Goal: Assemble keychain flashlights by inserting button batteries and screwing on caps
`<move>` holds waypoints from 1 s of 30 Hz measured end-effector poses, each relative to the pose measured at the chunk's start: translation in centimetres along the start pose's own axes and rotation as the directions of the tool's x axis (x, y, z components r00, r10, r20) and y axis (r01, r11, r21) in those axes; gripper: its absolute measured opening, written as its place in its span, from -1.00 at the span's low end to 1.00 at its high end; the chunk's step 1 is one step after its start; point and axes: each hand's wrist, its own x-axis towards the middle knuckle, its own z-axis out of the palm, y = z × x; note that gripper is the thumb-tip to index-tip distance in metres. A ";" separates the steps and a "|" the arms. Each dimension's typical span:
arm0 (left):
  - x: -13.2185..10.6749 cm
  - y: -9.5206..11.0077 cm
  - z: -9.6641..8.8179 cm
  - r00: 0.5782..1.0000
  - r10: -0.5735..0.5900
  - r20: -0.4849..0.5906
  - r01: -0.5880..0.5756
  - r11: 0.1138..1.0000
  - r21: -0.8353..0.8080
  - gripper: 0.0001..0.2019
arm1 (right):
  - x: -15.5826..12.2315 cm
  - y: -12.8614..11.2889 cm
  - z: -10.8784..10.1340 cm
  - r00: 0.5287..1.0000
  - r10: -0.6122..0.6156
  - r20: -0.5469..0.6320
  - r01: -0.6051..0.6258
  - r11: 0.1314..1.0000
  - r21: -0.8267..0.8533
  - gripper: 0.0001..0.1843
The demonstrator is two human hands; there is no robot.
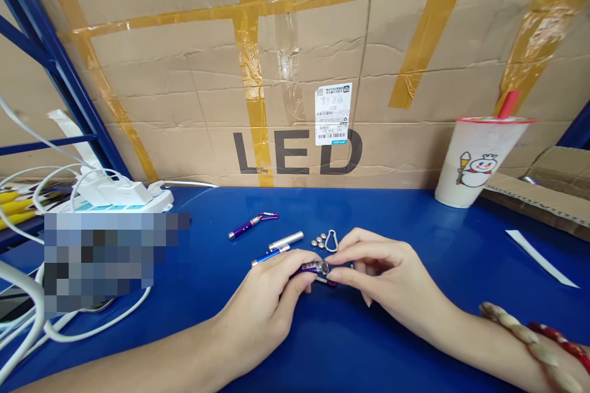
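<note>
My left hand (270, 298) is closed around a small purple keychain flashlight (312, 268), holding it just above the blue table (415, 245). My right hand (378, 273) pinches the flashlight's metal end between thumb and fingers. Just behind the hands lie a silver flashlight tube (286, 240), a blue-and-silver one (270, 253), several small button batteries (318, 241) and a silver clip (330, 240). Another purple flashlight with a pink clip (252, 225) lies farther left.
A taped cardboard box marked LED (295, 73) stands as a wall behind the table. A white drink cup with a red straw (479, 163) is at the right, a white power strip with chargers and cables (124, 196) at the left. A white paper strip (539, 258) lies right.
</note>
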 end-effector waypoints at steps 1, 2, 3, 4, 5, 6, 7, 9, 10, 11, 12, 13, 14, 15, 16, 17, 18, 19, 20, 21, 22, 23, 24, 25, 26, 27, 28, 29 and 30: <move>0.0 0.0 0.0 1.000 0.000 0.014 0.000 1.000 -0.002 -0.77 | 0.0 0.0 0.0 1.000 -0.004 0.000 0.004 1.000 -0.001 -0.70; 0.0 0.0 0.0 1.000 0.000 0.027 0.000 1.000 -0.004 -0.76 | 0.0 0.1 0.0 1.000 -0.004 0.000 0.004 1.000 0.000 -0.70; -0.1 0.1 -0.1 0.999 -0.001 0.041 0.001 1.000 -0.009 -0.75 | 0.0 0.1 0.0 1.000 -0.003 0.000 0.003 1.000 0.002 -0.69; -0.1 0.1 -0.1 0.998 -0.002 0.055 0.003 1.000 -0.016 -0.75 | 0.0 0.2 0.0 1.000 -0.002 0.003 0.002 1.000 0.005 -0.69; -0.1 0.2 -0.2 0.998 -0.004 0.070 0.006 1.000 -0.027 -0.76 | 0.0 0.2 -0.1 1.000 -0.003 0.009 0.003 1.000 0.005 -0.69; -0.2 0.3 -0.2 0.996 -0.006 0.085 0.009 0.999 -0.041 -0.77 | -0.1 0.2 -0.1 1.000 -0.008 0.017 0.008 1.000 0.005 -0.68; -0.3 0.4 -0.3 0.995 -0.009 0.100 0.015 0.998 -0.055 -0.78 | -0.1 0.2 -0.1 1.000 -0.015 0.026 0.015 1.000 0.002 -0.68; -0.4 0.4 -0.4 0.992 -0.013 0.124 0.023 0.996 -0.081 -0.80 | -0.2 0.1 -0.2 0.999 -0.034 0.040 0.034 0.999 -0.013 -0.67; -0.5 0.4 -0.4 0.991 -0.009 0.132 0.022 0.996 -0.092 -0.82 | -0.2 0.0 -0.2 0.998 -0.048 0.041 0.049 0.998 -0.025 -0.68; -0.6 0.4 -0.4 0.990 -0.010 0.140 0.024 0.995 -0.100 -0.83 | -0.3 0.0 -0.2 0.997 -0.065 0.040 0.067 0.997 -0.041 -0.68; -0.6 0.4 -0.4 0.989 -0.012 0.147 0.028 0.994 -0.107 -0.84 | -0.3 -0.1 -0.2 0.995 -0.089 0.040 0.092 0.994 -0.058 -0.69; -0.6 0.3 -0.4 0.988 -0.015 0.151 0.032 0.993 -0.111 -0.85 | -0.4 -0.2 -0.2 0.992 -0.118 0.039 0.120 0.990 -0.076 -0.70; -0.7 0.3 -0.3 0.988 -0.019 0.154 0.037 0.993 -0.114 -0.86 | -0.4 -0.2 -0.2 0.988 -0.148 0.037 0.151 0.984 -0.094 -0.71; -0.7 0.3 -0.3 0.988 -0.023 0.152 0.041 0.992 -0.115 -0.88 | -0.4 -0.3 -0.2 0.984 -0.175 0.036 0.178 0.978 -0.112 -0.71; -0.7 0.3 -0.3 0.989 -0.026 0.149 0.043 0.992 -0.116 -0.89 | -0.5 -0.3 -0.2 0.980 -0.197 0.035 0.200 0.971 -0.127 -0.71; -0.7 0.3 -0.3 0.989 -0.024 0.143 0.041 0.992 -0.117 -0.90 | -0.5 -0.4 -0.2 0.976 -0.215 0.033 0.217 0.966 -0.140 -0.71; -0.7 0.3 -0.2 0.990 -0.019 0.138 0.035 0.992 -0.118 -0.90 | -0.5 -0.5 -0.2 0.973 -0.228 0.030 0.230 0.961 -0.151 -0.71; -0.7 0.3 -0.2 0.991 -0.013 0.135 0.029 0.993 -0.118 -0.91 | -0.5 -0.5 -0.1 0.971 -0.238 0.026 0.239 0.958 -0.159 -0.71; -0.7 0.4 -0.2 0.991 -0.008 0.133 0.023 0.993 -0.118 -0.91 | -0.6 -0.6 -0.1 0.969 -0.247 0.021 0.247 0.955 -0.165 -0.71; -0.7 0.4 -0.2 0.991 -0.002 0.132 0.017 0.993 -0.115 -0.91 | -0.6 -0.7 -0.1 0.967 -0.254 0.017 0.253 0.952 -0.170 -0.71; -0.8 0.4 -0.1 0.991 0.008 0.131 0.007 0.994 -0.112 -0.91 | -0.6 -0.7 0.0 0.966 -0.259 0.015 0.258 0.951 -0.173 -0.70; -0.8 0.4 -0.1 0.991 0.019 0.129 -0.005 0.994 -0.107 -0.91 | -0.7 -0.7 0.0 0.965 -0.261 0.015 0.259 0.950 -0.177 -0.69; -0.8 0.3 -0.1 0.991 0.032 0.127 -0.019 0.995 -0.101 -0.91 | -0.7 -0.8 0.1 0.966 -0.259 0.018 0.258 0.949 -0.179 -0.68; -0.8 0.3 -0.1 0.991 0.045 0.124 -0.034 0.995 -0.094 -0.91 | -0.8 -0.8 0.1 0.967 -0.254 0.020 0.254 0.950 -0.181 -0.67; -0.8 0.2 0.0 0.991 0.058 0.120 -0.048 0.995 -0.087 -0.90 | -0.8 -0.8 0.2 0.969 -0.248 0.023 0.248 0.951 -0.183 -0.66; -0.8 0.1 0.0 0.991 0.069 0.116 -0.060 0.995 -0.080 -0.90 | -0.8 -0.8 0.2 0.970 -0.241 0.025 0.242 0.953 -0.184 -0.66; -0.8 0.1 0.0 0.991 0.080 0.110 -0.072 0.995 -0.073 -0.90 | -0.8 -0.7 0.2 0.971 -0.237 0.028 0.238 0.954 -0.182 -0.65; -0.8 0.0 0.1 0.991 0.091 0.103 -0.084 0.994 -0.066 -0.90 | -0.9 -0.7 0.2 0.972 -0.235 0.032 0.237 0.955 -0.178 -0.65; -0.8 -0.1 0.1 0.990 0.104 0.093 -0.099 0.993 -0.060 -0.90 | -0.9 -0.6 0.2 0.971 -0.236 0.036 0.238 0.956 -0.172 -0.65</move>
